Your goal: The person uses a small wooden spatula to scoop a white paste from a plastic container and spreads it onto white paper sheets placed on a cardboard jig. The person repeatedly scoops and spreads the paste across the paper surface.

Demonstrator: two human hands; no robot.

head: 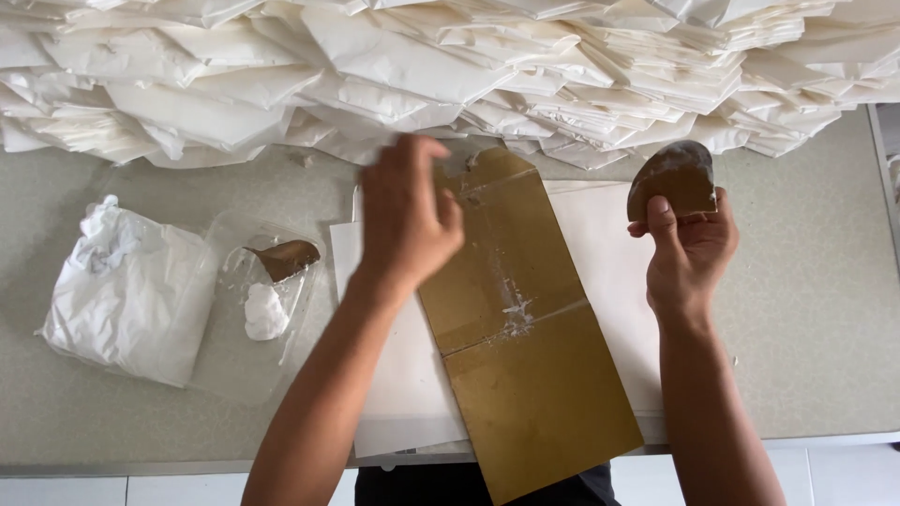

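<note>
Fingers of the right hand clamped on a rounded brown scraper, thumb pressed up its near face, held in the air above the right edge of the white sheet. Fingers of the left hand loosely curled and blurred, hovering over the far left corner of the cardboard strip; touching it or not, cannot tell. Judged from the lie of things: paste already smeared in white streaks along the strip's fold lines, so spreading looks begun. Under the strip, a few flat white sheets stacked, seemingly unfolded as yet. To the left, a clear plastic film bearing a lump of white paste and a second brown scraper; farther left, a crumpled white bag. Along the far side of the table, a deep heap of folded white paper, apparently finished pieces.
</note>
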